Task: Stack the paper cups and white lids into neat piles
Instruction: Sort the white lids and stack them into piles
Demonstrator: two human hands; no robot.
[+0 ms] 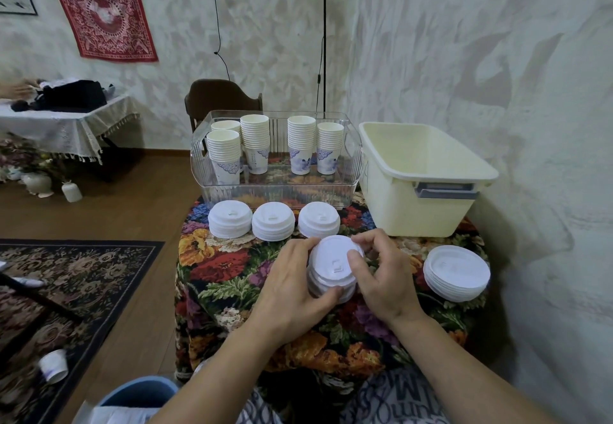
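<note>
At the centre of the frame, your left hand (292, 286) and right hand (381, 277) both curl their fingers around a stack of white lids (333, 267) on the floral tablecloth (225, 277). Three more lid piles (273, 221) sit in a row just above it, another lid pile (457, 272) lies at right, and stacked paper cups (254, 143) stand in the clear bin (275, 188) beyond.

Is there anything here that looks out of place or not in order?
Yes. One paper cup lies on its side on the carpet, far from the cup stacks in the clear bin. Also, the lid pile at the right sits apart from the row of three lid piles.
</note>
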